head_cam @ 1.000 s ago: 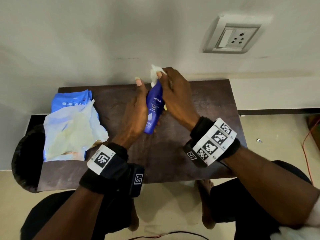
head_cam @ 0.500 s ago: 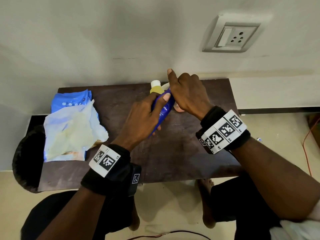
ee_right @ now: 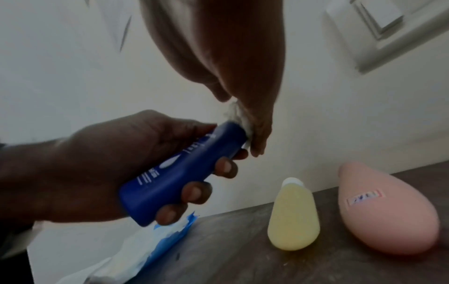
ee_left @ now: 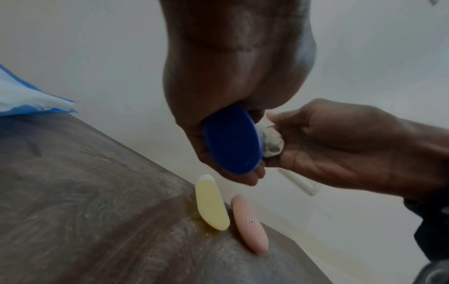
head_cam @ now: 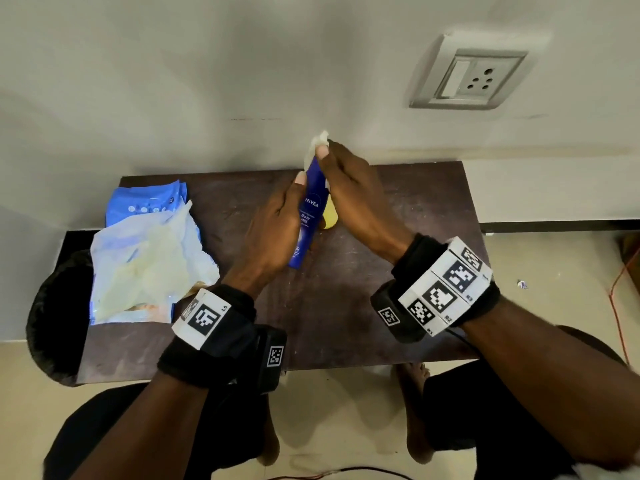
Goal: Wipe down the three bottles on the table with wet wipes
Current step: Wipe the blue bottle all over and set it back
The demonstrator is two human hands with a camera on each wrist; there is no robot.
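While the left hand (head_cam: 277, 230) wraps the blue bottle (head_cam: 310, 216) mid-body above the table (head_cam: 398, 306), the right hand (head_cam: 356, 199) pinches a wet wipe (head_cam: 318, 142) at its cap; light, rigid, likely slippery when damp.

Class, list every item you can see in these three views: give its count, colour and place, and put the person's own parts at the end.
Nivea body milk bottle: 1, dark blue, held above the table.
Wet wipe: 1, white, bunched at the blue bottle's top end.
Yellow bottle: 1, pale yellow with white cap, on the table near the wall.
Pink bottle: 1, pink with a small label, right beside the yellow one.
Wet wipes pack: 1, blue, table's left end.
Used wipes: a crumpled pile, white, on the pack.
Table: 1, dark brown, against the wall.
Wall socket: 1, grey-white, upper right.
Left hand: grips the blue bottle.
Right hand: pinches the wipe.
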